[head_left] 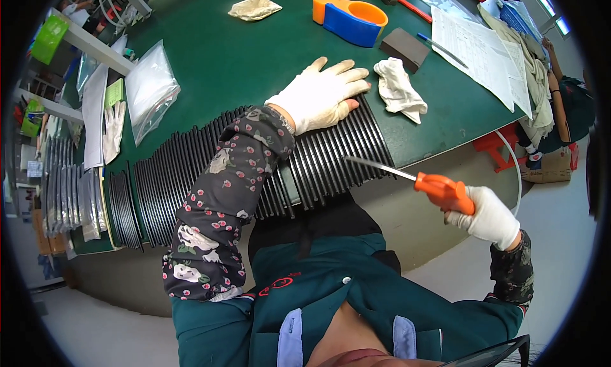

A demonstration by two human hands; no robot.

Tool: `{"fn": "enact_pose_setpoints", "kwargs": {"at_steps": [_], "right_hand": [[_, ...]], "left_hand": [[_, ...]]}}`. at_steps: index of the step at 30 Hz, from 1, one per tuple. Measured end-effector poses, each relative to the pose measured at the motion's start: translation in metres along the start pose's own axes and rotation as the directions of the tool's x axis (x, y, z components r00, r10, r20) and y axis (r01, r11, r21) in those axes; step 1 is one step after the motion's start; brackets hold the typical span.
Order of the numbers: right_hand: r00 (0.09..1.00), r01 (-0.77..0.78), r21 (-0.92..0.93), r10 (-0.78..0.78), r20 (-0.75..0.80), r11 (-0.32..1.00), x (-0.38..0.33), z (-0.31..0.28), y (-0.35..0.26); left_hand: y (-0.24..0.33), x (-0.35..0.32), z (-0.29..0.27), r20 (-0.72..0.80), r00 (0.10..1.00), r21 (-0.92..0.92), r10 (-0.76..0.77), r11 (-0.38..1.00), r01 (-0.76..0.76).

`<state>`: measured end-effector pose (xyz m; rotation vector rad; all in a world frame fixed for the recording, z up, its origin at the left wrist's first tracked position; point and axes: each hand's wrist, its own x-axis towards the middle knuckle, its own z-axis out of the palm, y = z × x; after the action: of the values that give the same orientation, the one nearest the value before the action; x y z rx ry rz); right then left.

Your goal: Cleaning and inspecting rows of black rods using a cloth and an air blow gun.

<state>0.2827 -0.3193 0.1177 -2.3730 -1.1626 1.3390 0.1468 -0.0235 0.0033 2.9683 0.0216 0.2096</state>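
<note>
A long row of thin black rods (337, 150) lies side by side on the green table. My left hand (321, 96), in a white glove with bare fingertips, rests flat across their far ends at the right of the row, fingers stretched out. In my right hand (487, 217), also gloved, is an orange-handled screwdriver (445, 190) with a slim metal shaft. Its tip lies over the rods, just nearer to me than my left hand; whether it touches them I cannot tell. A crumpled white glove (400, 89) is right of my left hand.
Beyond my hands are a blue and orange tape dispenser (350, 20), a dark block (405, 49), a pen (442, 50) and paper sheets (474, 55). Another cloth (254, 8) lies at the back. Plastic bags (151, 87) stand left. A person sits at far right, near a red stool (496, 152).
</note>
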Motion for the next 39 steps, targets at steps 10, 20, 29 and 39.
{"fn": "enact_pose_setpoints", "kwargs": {"at_steps": [10, 20, 29, 39], "right_hand": [[0.996, 0.087, 0.030, -0.086, -0.030, 0.996, 0.004, 0.013, 0.012], [0.995, 0.050, 0.008, -0.050, -0.085, 0.999, 0.006, 0.014, 0.005], [0.991, 0.027, 0.017, -0.024, -0.135, 0.999, 0.003, 0.019, 0.001], [0.993, 0.044, -0.017, -0.045, -0.105, 0.999, 0.000, 0.024, -0.007]], "left_hand": [[-0.023, -0.054, -0.032, -0.165, 0.986, 0.032, -0.034, 0.999, 0.040], [-0.004, -0.082, -0.013, 0.042, 0.998, 0.087, 0.057, 0.994, -0.061], [-0.002, -0.080, -0.012, 0.044, 0.998, 0.122, 0.054, 0.991, -0.059], [-0.001, -0.082, -0.012, 0.062, 0.998, 0.111, 0.031, 0.993, -0.038]]}}
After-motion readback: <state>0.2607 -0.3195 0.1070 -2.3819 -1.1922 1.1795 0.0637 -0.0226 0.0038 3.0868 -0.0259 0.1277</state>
